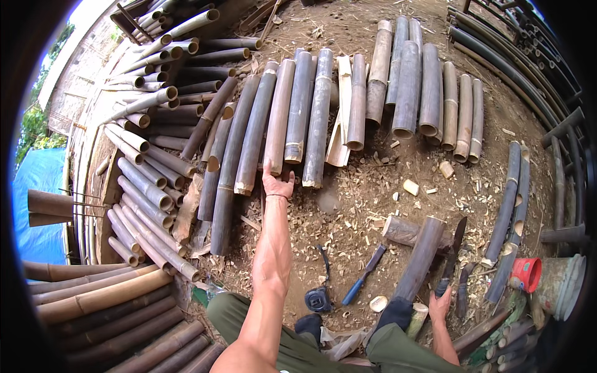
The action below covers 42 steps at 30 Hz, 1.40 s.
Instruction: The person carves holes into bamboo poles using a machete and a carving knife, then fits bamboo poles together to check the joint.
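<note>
My left hand (277, 185) reaches forward to the near end of a brownish bamboo section (281, 118), its thumb spread away from the fingers. The fingertips are at the cut end; a firm grip does not show. My right hand (440, 304), low on the right, is closed round the dark handle of a machete (456, 248), whose blade points up and away. Beside the machete, a grey bamboo section (420, 258) leans by my leg, its far end resting on a short log (404, 231). A dark knife-like piece (462, 291) lies right of that hand.
More bamboo sections (407, 90) lie in a row ahead. Stacked bamboo (152, 180) fills the left. A tape measure (318, 299) and a blue-handled chisel-like tool (365, 273) lie among shavings. A red bucket (527, 275) and a whitish bucket (561, 286) stand right.
</note>
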Tool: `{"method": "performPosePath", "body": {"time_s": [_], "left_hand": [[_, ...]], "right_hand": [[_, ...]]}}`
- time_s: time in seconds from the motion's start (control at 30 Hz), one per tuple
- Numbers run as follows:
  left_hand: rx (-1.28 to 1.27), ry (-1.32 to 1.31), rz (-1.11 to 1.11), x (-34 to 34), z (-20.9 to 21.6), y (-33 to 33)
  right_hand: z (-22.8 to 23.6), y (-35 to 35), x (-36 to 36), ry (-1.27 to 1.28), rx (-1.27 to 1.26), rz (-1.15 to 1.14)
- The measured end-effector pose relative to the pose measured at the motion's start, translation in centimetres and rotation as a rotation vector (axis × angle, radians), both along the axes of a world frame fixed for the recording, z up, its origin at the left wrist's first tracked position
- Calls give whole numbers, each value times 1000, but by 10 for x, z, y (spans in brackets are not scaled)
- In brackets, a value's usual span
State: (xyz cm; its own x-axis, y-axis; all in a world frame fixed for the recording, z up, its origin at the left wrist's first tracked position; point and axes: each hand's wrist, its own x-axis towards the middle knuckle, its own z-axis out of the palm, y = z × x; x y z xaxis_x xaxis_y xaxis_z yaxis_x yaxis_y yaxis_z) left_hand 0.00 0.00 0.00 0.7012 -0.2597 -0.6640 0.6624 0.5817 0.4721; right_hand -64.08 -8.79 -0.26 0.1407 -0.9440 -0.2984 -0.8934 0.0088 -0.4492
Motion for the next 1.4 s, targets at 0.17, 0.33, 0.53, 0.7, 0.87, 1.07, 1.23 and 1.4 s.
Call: {"method": "performPosePath", "body": {"time_s": [0.17, 0.33, 0.53, 0.7, 0.87, 1.07, 1.23, 1.4], "left_hand": [[38, -21, 21, 11, 4, -14], [184, 71, -61, -10, 42, -46], [509, 85, -392, -22, 51, -71], [660, -351, -619, -10, 70, -58], [-165, -18, -647, -133, 131, -34], [-438, 228, -705, -286, 162, 26], [383, -608, -1838, -327, 174, 92], [1264, -1593, -1312, -282, 212, 84]], "right_hand": [[-1, 1, 18, -93, 7, 1], [-5, -2, -1, -5, -60, -1], [5, 0, 6, -8, -29, 5], [3, -4, 5, 39, -10, 106], [89, -12, 49, -249, -424, 79], [130, -12, 178, -1156, 1008, 222], [140, -3, 227, -1076, 1482, 439], [178, 9, 149, -950, 1036, 701]]}}
